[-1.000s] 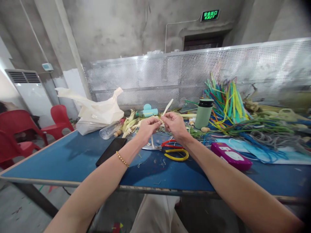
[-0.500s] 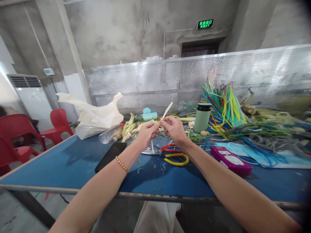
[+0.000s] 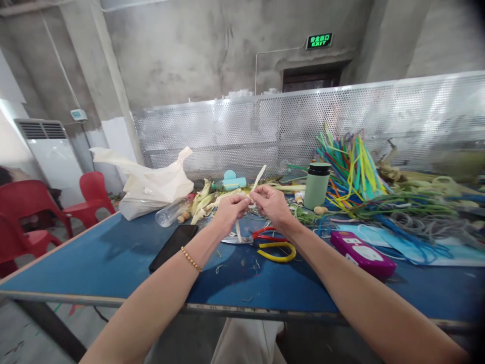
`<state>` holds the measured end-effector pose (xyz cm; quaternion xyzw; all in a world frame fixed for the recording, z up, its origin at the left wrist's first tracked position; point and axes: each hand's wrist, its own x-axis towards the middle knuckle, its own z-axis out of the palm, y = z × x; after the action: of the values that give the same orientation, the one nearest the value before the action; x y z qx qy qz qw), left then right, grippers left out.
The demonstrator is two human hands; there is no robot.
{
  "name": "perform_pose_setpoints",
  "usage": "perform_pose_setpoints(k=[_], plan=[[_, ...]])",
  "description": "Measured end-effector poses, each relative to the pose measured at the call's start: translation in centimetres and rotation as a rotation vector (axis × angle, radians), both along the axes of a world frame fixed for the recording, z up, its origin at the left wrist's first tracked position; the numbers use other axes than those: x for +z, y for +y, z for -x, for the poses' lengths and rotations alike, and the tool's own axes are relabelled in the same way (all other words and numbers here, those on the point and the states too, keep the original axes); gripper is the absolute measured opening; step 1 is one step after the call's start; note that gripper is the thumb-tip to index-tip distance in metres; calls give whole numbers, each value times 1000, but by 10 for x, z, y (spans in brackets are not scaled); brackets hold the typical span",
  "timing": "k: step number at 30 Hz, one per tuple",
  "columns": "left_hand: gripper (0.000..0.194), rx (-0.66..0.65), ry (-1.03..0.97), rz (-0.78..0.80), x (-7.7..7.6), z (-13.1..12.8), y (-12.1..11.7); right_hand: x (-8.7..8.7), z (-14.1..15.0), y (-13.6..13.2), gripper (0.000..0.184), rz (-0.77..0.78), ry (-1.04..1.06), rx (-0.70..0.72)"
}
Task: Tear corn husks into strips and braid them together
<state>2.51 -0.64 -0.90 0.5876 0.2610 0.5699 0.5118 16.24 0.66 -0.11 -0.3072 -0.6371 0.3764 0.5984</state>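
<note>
Rough grey plaster covered the wall point(image 3: 182, 55) behind a perforated metal panel point(image 3: 227, 134), and in front of it, in the head view, stood a blue-topped table point(image 3: 102, 260). Three containers were on it: toward the far left corner, a crumpled, whitish plastic bag point(image 3: 157, 182), its contents hidden; beside that, on its side, one clear bottle point(image 3: 166, 217), its inside too unclear to read; and, right of centre toward the far edge, one upright green tumbler point(image 3: 317, 191) with its lid on. Above the middle of the table, the left hand point(image 3: 230, 211) and right hand point(image 3: 272, 205) were close together, fingertips pinched narrow on one pale, flat strip point(image 3: 259, 177) that slanted up between them. One beaded, gold-coloured bracelet point(image 3: 191, 259) ringed the left wrist. Between the hands and the near edge lay one metal tool with a red handle point(image 3: 265, 232) and a yellow handle point(image 3: 279, 258). One flat black phone point(image 3: 174, 247) lay to its left, one glossy purple box point(image 3: 361, 254) to its right. Multicoloured strips point(image 3: 354, 169) and looped cords point(image 3: 417, 222) filled the far right, too tangled to count.
</note>
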Motion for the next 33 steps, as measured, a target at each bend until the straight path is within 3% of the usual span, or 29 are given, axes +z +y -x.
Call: perform_pose_setpoints(k=[4,8,10,14,18,22,29,31,33], plan=[[24,4,20,-4,1,2,1,1,-7,4,25,1,-157,-102],[20,69,69,12,1,2,1,6,-16,11,21,-225,-338,-413],[16,112,137,16,1,2,-1,8,-18,12,22,-342,-429,-473],[10,156,281,-53,-1,1,-3,9,-17,9,35,-393,-570,-254],[12,161,295,-32,-4,0,-3,8,-16,4,26,-181,-394,-15],[8,57,254,52,-6,-3,-3,8,-15,1,23,-95,-337,61],[16,-76,163,116,-6,-6,-6,7,-13,3,21,-136,-387,17],[13,-122,95,170,-5,-4,-6,8,-15,7,23,-217,-448,-114],[4,-70,-27,279,-2,-1,-4,10,-18,10,23,-344,-500,-316]])
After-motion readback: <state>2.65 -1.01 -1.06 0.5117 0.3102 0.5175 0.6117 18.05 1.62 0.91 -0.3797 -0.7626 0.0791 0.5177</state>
